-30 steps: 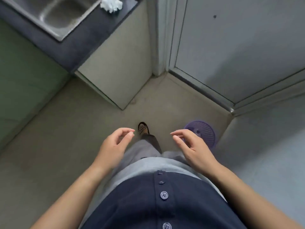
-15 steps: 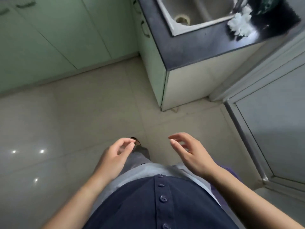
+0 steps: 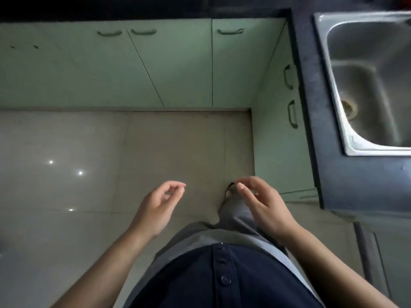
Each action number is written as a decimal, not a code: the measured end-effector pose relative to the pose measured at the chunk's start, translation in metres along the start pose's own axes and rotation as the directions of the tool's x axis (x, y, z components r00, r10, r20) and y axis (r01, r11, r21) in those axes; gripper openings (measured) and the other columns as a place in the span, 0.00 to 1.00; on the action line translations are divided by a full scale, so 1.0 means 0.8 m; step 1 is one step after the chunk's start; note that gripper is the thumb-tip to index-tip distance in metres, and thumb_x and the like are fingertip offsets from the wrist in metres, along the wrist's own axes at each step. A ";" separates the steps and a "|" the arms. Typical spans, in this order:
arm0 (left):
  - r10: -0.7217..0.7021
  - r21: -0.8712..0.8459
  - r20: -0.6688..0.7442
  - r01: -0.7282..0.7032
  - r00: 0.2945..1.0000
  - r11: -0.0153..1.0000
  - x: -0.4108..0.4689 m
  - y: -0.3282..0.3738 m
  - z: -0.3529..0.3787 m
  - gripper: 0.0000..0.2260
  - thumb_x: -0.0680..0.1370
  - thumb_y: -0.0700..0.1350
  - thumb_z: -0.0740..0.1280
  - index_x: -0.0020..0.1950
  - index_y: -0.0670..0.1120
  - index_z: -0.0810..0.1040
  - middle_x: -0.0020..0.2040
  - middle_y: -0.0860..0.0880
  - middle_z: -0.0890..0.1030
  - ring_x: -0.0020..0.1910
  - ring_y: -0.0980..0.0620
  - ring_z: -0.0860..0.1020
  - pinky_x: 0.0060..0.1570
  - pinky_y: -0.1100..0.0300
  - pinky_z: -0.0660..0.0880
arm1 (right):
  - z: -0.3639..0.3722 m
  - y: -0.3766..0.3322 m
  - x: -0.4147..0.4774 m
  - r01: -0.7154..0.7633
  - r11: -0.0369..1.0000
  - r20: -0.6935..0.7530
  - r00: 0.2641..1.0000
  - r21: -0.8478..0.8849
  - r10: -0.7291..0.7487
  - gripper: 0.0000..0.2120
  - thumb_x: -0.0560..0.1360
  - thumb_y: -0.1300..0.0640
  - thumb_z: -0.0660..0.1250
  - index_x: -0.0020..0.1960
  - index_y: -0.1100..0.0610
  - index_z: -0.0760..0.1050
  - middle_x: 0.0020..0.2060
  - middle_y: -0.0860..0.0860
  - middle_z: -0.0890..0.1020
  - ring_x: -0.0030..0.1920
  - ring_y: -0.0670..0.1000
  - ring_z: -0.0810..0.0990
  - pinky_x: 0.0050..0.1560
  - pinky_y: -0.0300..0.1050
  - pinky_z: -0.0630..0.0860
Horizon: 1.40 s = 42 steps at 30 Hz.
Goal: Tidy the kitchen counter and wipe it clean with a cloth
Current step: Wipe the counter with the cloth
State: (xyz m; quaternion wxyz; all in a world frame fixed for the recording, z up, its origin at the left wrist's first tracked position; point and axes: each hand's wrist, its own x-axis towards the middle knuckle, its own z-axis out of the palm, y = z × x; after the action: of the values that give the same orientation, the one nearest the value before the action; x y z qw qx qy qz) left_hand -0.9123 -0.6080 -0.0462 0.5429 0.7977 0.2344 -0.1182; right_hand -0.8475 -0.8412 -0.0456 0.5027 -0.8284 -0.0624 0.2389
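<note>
A dark stone kitchen counter (image 3: 347,174) runs down the right side and along the top edge. A steel sink (image 3: 367,85) is set into it at the upper right. My left hand (image 3: 158,205) hangs in front of my waist with loosely curled fingers and holds nothing. My right hand (image 3: 264,203) is level with it, just left of the counter's corner, also relaxed and holding nothing. No cloth is in view.
Pale green cabinet doors (image 3: 173,63) with curved handles stand below the counter, ahead and to the right. Glossy beige floor tiles (image 3: 66,185) fill the left and middle. My foot (image 3: 230,190) shows between the hands. A grey door frame (image 3: 367,252) is at the lower right.
My view has swung left: the sink and counter slid to the right edge, the white crumpled thing on the counter left the frame, and the green cabinets came ahead. Both hands stayed loosely curled.
</note>
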 end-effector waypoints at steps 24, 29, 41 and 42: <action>0.101 0.048 0.021 -0.101 0.995 0.994 0.526 0.280 -0.034 0.05 0.78 0.49 0.63 0.50 0.55 0.78 0.47 0.58 0.81 0.46 0.65 0.77 0.43 0.76 0.69 | -0.201 -0.125 0.548 0.055 0.996 0.010 0.998 -0.065 -0.055 0.08 0.76 0.46 0.61 0.49 0.47 0.76 0.48 0.43 0.80 0.49 0.34 0.75 0.44 0.25 0.70; 0.143 0.209 0.137 -0.170 0.980 0.963 0.660 0.322 -0.064 0.08 0.77 0.52 0.62 0.54 0.55 0.76 0.49 0.62 0.78 0.48 0.67 0.75 0.43 0.76 0.68 | -0.227 -0.163 0.668 0.039 0.998 -0.125 0.991 -0.052 -0.045 0.04 0.76 0.49 0.63 0.43 0.40 0.73 0.46 0.41 0.79 0.46 0.32 0.75 0.41 0.23 0.69; 0.282 0.617 0.393 -0.478 0.875 0.625 0.919 0.402 -0.076 0.23 0.76 0.52 0.62 0.71 0.53 0.65 0.69 0.51 0.68 0.67 0.49 0.66 0.62 0.53 0.68 | -0.269 -0.201 0.906 -0.038 0.920 -0.263 0.962 -0.390 -0.072 0.16 0.74 0.50 0.66 0.60 0.55 0.75 0.61 0.54 0.73 0.63 0.56 0.69 0.61 0.47 0.67; 0.270 0.665 0.373 -0.459 0.887 0.589 0.929 0.402 -0.073 0.24 0.76 0.53 0.62 0.72 0.54 0.64 0.71 0.50 0.67 0.68 0.48 0.65 0.63 0.52 0.68 | -0.270 -0.200 0.919 -0.037 0.903 -0.248 0.966 -0.428 -0.078 0.18 0.74 0.49 0.65 0.61 0.54 0.73 0.64 0.53 0.71 0.65 0.57 0.66 0.63 0.51 0.66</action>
State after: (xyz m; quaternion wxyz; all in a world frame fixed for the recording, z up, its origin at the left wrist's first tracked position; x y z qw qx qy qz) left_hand -0.1135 -0.4683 -0.0925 0.2097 0.9585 -0.0688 -0.1803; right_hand -0.0814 -0.6841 -0.0704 0.3146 -0.9419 -0.0560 0.1037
